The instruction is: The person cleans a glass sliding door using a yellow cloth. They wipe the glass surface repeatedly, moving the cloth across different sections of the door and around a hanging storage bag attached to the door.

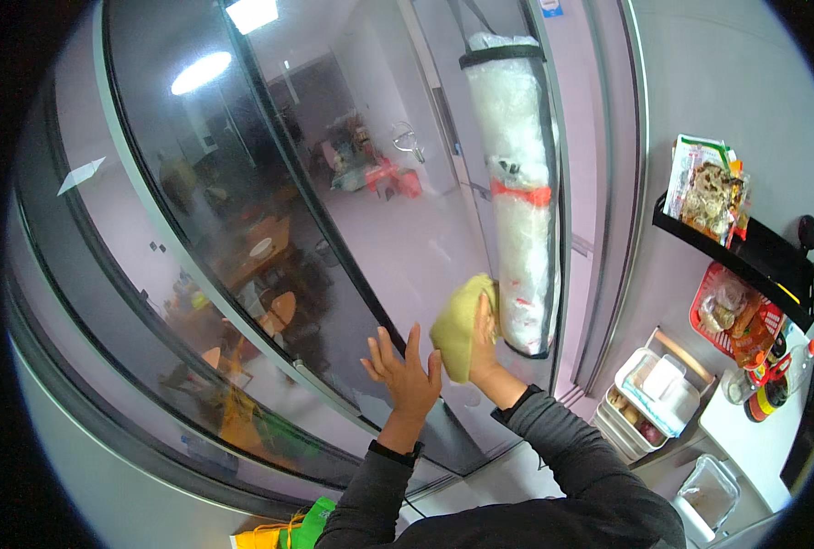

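Observation:
My right hand (487,343) presses a yellow-green cloth (458,333) against the glass pane of a sliding door (407,240), its fingers partly over the cloth. To the left, my left hand (405,374) is raised with its fingers spread and nothing in it, near the door's dark frame strip; whether it touches the glass I cannot tell. Just right of the cloth hangs a long clear bag holder (527,261) stuffed with plastic bags, with a black rim and a red band. The glass shows reflected lights and a room beyond.
On the right wall is a black shelf (736,257) with food packets. Below it are a red basket (709,329), bottles on a white counter (743,439), a white tiered container (626,425) and a clear bin (712,491). Green and yellow bags (311,525) lie at the bottom left.

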A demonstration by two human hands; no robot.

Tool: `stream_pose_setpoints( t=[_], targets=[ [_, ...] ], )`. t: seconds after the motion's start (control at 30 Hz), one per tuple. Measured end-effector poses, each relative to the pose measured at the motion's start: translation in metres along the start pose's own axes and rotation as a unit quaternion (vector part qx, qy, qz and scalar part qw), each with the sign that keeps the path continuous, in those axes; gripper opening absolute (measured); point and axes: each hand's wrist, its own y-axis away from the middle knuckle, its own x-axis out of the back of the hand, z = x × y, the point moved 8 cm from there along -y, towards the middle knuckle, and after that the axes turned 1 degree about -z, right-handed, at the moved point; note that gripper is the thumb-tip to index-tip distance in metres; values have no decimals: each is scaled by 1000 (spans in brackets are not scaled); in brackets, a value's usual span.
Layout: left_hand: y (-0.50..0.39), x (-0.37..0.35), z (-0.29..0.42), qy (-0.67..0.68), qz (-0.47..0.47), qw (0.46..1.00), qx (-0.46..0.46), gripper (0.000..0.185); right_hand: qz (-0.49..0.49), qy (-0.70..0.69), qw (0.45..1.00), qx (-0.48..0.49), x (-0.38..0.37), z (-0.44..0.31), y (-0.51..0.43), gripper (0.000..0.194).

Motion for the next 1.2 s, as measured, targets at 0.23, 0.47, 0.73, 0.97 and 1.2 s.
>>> stream_pose_setpoints(
  t=[0.23,0.47,0.73,0.97,1.2],
  targets=[
    [5,10,-20,-39,-32,997,-62,46,271,-150,946,-92,61,29,-86,67],
    [9,50,-67,-9,-10,999,-32,59,328,10,938,-115,113,40,-137,66],
    [12,31,-52,-170,-39,982,-72,68,155,232,960,4,109,-90,-112,70],
    [12,30,-55,-150,-66,985,-50,65,192,-250,934,165,133,-49,-124,72],
    [12,30,-55,-129,-63,988,-57,68,356,-381,852,-47,136,-27,-146,85]
  ],
)
